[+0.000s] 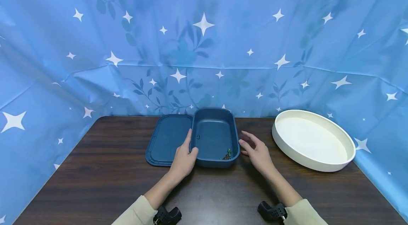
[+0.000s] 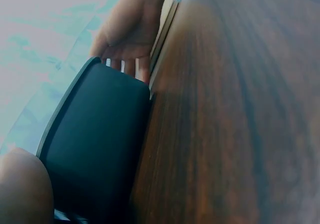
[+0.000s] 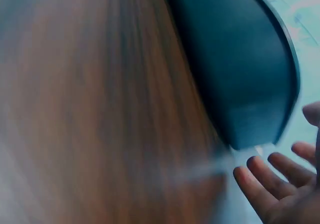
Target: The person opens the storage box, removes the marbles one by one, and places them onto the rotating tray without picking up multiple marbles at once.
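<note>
A deep blue rectangular box (image 1: 213,136) stands uncovered near the back of the table. Several tiny green and reddish pieces (image 1: 227,155) lie in its near right corner, and a small green piece (image 1: 198,136) is by its left wall; their kind is too small to tell. My left hand (image 1: 184,159) is at the box's left side, its index finger straight along the wall and its thumb by the near left corner. Beside the right wall is my right hand (image 1: 259,154), fingers spread and loosely bent; the right wrist view shows these fingers (image 3: 260,179) apart from the box.
A flat blue lid (image 1: 170,138) lies left of the box, close against it. To the right sits a large round white tray (image 1: 313,140) with a raised rim. Blue star-patterned cloth (image 1: 204,48) hangs behind the dark wooden table (image 1: 95,168).
</note>
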